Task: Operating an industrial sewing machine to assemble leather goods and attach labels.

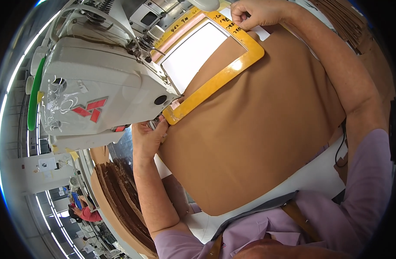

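A large brown leather-like sheet (249,146) spreads from under the sewing machine down toward my lap. On its far part lies a yellow clamp frame (215,93) with handwritten marks, and white shows through its opening beside the brown. At the frame's near left corner, my left hand (149,137) is closed beside the sheet's edge, with a small grey metallic thing by its fingers; what it grips is unclear. My right hand (260,14) is at the frame's far right corner, fingers curled in a pinch by the sheet's far edge and a white piece (262,33). Its fingers hide whatever they pinch.
The white sewing machine head (98,86) stands close above my left hand, with a green part (36,95) on its side. Stacked brown pieces (120,194) lie at the lower left, more brown strips (342,19) at the far right. Another person (87,212) sits in the background.
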A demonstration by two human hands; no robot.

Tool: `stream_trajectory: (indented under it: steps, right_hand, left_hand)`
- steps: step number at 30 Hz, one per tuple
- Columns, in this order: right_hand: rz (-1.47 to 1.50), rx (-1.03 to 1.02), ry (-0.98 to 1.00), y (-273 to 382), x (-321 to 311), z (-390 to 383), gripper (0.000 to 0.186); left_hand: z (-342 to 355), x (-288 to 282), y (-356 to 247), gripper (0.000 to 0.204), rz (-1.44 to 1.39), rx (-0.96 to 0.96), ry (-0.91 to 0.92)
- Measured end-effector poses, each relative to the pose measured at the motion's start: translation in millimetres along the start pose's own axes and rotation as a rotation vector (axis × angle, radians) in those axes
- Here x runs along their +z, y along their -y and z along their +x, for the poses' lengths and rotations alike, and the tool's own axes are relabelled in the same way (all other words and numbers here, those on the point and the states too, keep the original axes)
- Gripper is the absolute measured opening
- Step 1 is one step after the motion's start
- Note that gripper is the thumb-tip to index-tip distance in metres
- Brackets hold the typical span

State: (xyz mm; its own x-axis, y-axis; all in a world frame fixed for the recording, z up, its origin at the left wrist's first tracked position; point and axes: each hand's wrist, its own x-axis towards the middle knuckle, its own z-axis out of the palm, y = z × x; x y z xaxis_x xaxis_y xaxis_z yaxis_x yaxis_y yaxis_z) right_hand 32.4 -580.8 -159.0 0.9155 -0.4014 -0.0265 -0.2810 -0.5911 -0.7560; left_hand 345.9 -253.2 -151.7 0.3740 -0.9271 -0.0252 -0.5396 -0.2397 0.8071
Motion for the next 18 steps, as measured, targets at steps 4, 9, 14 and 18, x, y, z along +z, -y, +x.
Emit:
stream_trajectory:
  steps: [4, 9, 14, 18]
  right_hand:
    - [-0.091, 0.037, -0.025, 3, 0, 3, 0.018]
    - [-0.168, 0.048, -0.175, 0, 8, 8, 0.020]
    - [-0.185, 0.059, -0.243, -15, 10, 14, 0.023]
    - [-0.206, 0.029, -0.440, -19, 10, 25, 0.023]
  left_hand:
    - [16, 2, 18, 0.032, 0.075, -0.070, -0.241]
    - [35, -6, 18, 0.026, 0.485, 0.204, -0.177]
    - [61, 2, 13, 0.028, 0.465, 0.239, -0.160]
    - [67, -17, 16, 0.029, 0.455, 0.254, -0.159]
